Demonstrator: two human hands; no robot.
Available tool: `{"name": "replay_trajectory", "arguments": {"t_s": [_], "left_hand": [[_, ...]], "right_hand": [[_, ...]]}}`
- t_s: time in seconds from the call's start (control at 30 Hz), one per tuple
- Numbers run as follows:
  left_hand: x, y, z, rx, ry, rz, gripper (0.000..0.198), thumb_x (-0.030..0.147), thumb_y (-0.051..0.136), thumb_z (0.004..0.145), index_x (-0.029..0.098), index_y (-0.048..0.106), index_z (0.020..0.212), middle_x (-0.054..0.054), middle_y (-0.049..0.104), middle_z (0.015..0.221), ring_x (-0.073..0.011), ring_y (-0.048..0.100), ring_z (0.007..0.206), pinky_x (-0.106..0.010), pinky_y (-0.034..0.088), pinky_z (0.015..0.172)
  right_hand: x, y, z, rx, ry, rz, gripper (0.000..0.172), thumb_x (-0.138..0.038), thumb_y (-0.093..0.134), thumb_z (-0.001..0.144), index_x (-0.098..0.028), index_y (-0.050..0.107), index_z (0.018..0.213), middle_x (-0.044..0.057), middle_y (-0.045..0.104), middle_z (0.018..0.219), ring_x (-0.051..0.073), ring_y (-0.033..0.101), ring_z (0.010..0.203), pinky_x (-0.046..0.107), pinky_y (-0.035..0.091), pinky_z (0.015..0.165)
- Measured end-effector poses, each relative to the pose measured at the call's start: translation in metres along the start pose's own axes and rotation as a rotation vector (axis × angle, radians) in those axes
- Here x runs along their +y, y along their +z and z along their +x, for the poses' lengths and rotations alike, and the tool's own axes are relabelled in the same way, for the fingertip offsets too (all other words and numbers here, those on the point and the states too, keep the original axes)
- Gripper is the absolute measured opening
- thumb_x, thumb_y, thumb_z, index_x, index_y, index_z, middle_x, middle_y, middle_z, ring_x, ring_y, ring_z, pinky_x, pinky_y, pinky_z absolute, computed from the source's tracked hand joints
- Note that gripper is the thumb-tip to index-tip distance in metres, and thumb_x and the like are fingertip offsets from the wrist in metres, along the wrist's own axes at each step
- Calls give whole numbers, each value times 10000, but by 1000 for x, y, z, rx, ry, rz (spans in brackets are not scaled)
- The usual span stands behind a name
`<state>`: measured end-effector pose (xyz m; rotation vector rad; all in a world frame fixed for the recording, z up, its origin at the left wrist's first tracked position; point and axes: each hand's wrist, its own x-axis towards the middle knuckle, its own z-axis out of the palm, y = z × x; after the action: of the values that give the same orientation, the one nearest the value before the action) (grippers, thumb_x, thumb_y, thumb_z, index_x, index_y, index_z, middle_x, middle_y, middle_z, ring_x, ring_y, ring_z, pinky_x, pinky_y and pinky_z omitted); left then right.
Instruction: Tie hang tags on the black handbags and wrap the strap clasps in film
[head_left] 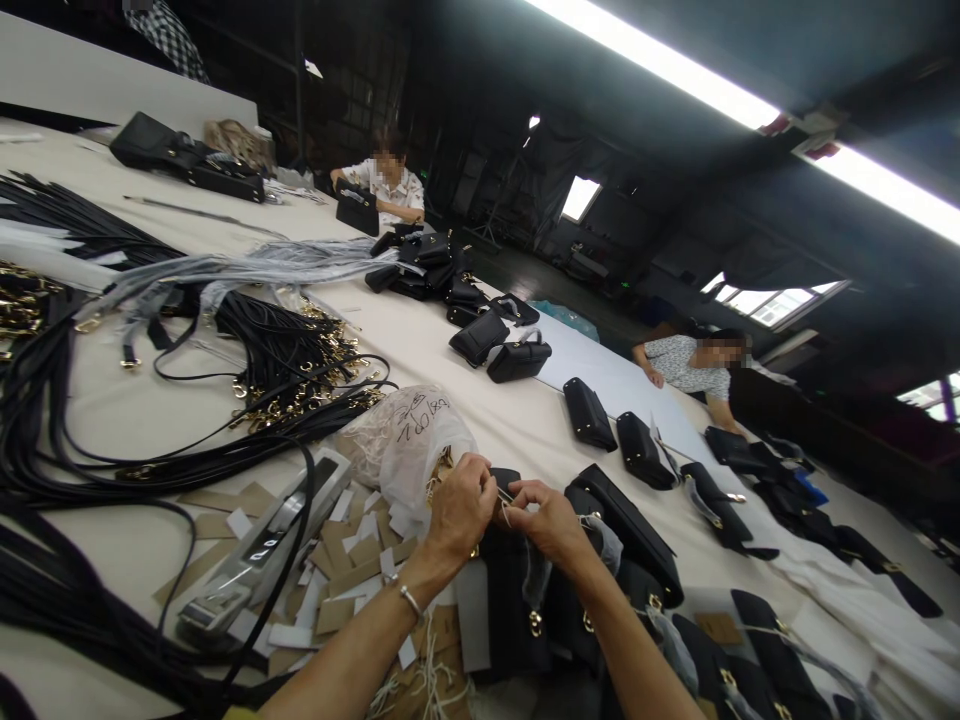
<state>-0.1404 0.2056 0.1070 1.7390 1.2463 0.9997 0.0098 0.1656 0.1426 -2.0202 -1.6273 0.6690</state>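
My left hand [461,505] is closed in a pinch above a black handbag [514,600], in front of a clear plastic bag [420,450] with gold-coloured pieces showing at its mouth. What its fingertips hold is too small to make out. Close beside it, my right hand [551,525] pinches a thin pale string [505,516], and something brownish shows between the two hands. The handbag under them has gold hardware. Brown and white card tags [352,560] lie scattered to the left, with tags on white strings [431,670] below my left wrist.
Black straps with gold clasps [300,370] and a grey metal-and-plastic device [262,550] lie on the left. Several black bags [622,530] crowd the right. More bags [427,265] are piled farther back. Two co-workers [386,190] are at the table's far side.
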Motion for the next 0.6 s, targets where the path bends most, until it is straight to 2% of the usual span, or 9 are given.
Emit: {"name": "replay_trajectory", "arguments": {"t_s": [0.1, 0.17, 0.23, 0.3, 0.4, 0.5, 0.6], "left_hand": [[-3, 5, -11, 16, 92, 58, 136, 180, 432, 907, 207, 565, 919, -100, 614, 1209, -231, 598, 1045, -308, 444, 824], [-7, 8, -12, 8, 51, 5, 133, 184, 441, 902, 199, 565, 947, -115, 602, 1217, -243, 588, 1062, -318, 446, 839], [-11, 9, -10, 14, -84, -134, 103, 181, 465, 880, 193, 567, 880, -110, 626, 1116, -240, 591, 1018, -327, 441, 853], [-14, 9, -6, 10, -215, -276, 113, 193, 482, 859, 193, 552, 770, -77, 644, 922, -222, 605, 910, -322, 448, 819], [-19, 8, 0, -24, -288, -392, 159, 234, 497, 832, 196, 528, 681, -20, 606, 693, -187, 596, 713, -294, 456, 693], [-20, 9, 2, -59, -319, -527, 129, 258, 512, 787, 187, 549, 686, 1, 600, 634, -164, 583, 627, -269, 461, 616], [-19, 10, 0, -114, -373, -684, 140, 308, 559, 728, 173, 567, 689, -6, 621, 635, -157, 602, 601, -268, 499, 602]], "right_hand": [[4, 5, -2, 27, 50, 48, 121, -254, 720, 689, -201, 678, 589, 81, 721, 1061, 263, 658, 1013, 373, 431, 956], [4, 7, -5, 64, 55, 61, 119, -268, 721, 694, -203, 681, 603, 91, 718, 1057, 278, 650, 1020, 395, 424, 959], [3, 10, -9, 95, 20, 72, 104, -264, 724, 695, -212, 681, 616, 88, 708, 1079, 277, 630, 1055, 398, 403, 985], [2, 11, -13, 104, -35, 93, 101, -256, 731, 690, -222, 679, 611, 75, 703, 1097, 266, 610, 1093, 386, 379, 1016], [2, 11, -16, 84, -87, 148, 130, -294, 728, 704, -226, 691, 600, 68, 713, 1067, 264, 613, 1080, 385, 386, 1009], [3, 10, -15, 52, -100, 233, 169, -367, 694, 747, -228, 746, 666, 70, 730, 981, 262, 644, 990, 399, 432, 952], [0, 9, -15, 75, -97, 336, 141, -357, 718, 726, -235, 784, 751, 75, 727, 999, 260, 640, 997, 404, 444, 953]]}}
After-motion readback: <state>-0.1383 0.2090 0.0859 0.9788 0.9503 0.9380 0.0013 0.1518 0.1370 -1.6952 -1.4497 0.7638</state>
